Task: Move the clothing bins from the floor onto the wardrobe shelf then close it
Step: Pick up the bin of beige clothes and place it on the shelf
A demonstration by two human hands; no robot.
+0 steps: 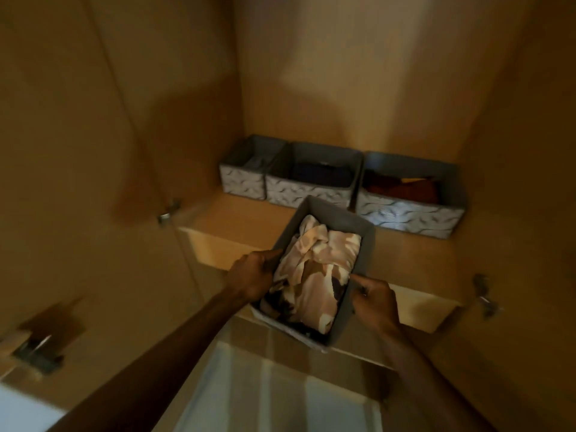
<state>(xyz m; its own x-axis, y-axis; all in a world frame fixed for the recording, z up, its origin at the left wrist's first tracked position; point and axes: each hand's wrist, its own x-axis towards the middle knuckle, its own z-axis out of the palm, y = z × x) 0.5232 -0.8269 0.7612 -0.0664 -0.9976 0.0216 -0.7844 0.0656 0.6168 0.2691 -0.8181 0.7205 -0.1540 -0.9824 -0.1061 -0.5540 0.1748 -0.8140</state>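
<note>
An open wooden wardrobe point(343, 88) fills the view, its tan panels dim and blurred. On its pale wooden shelf point(249, 219) 3 grey fabric bins with wave-patterned fronts point(311, 190) stand in a row at the far edge — each touching or just beside the next. A 4th grey fabric bin of cream and dark clothes point(314, 269) sits tilted across the shelf's near lip. The left hand point(249, 275) grips its left rim; the right hand point(375, 299) pinches its right rim.
</note>
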